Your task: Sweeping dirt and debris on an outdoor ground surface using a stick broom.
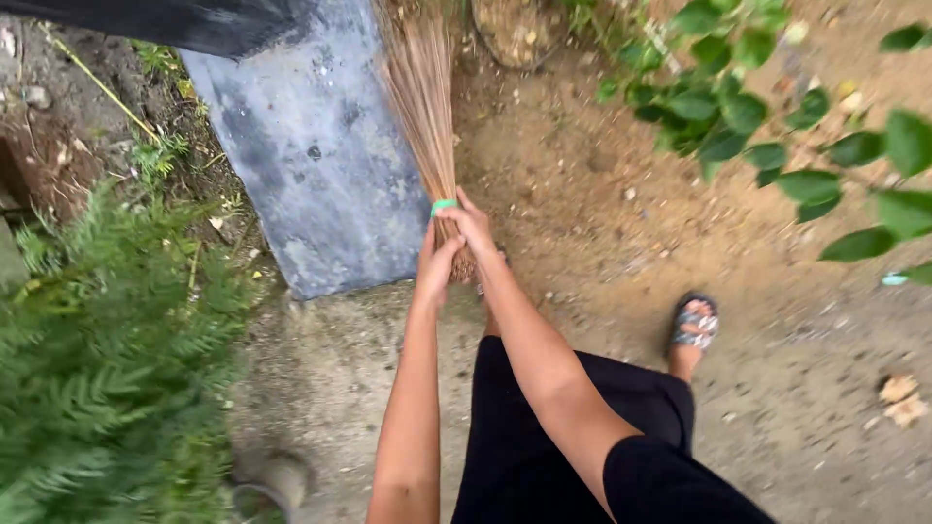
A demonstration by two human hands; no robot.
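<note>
Dirt yard (621, 223), broom (422, 97) bristles pointing away

A straw broom (424, 107) of thin brown bristles, bound by a green band (443, 205), points away over the dirt ground, gripped at its bundled end.

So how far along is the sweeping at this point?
Mid-sweep. Both the left hand and right hand grip the stick broom, bristles over the grey slab, which looks mostly bare. Pebbles and dry leaves remain on the dirt ground.
</note>
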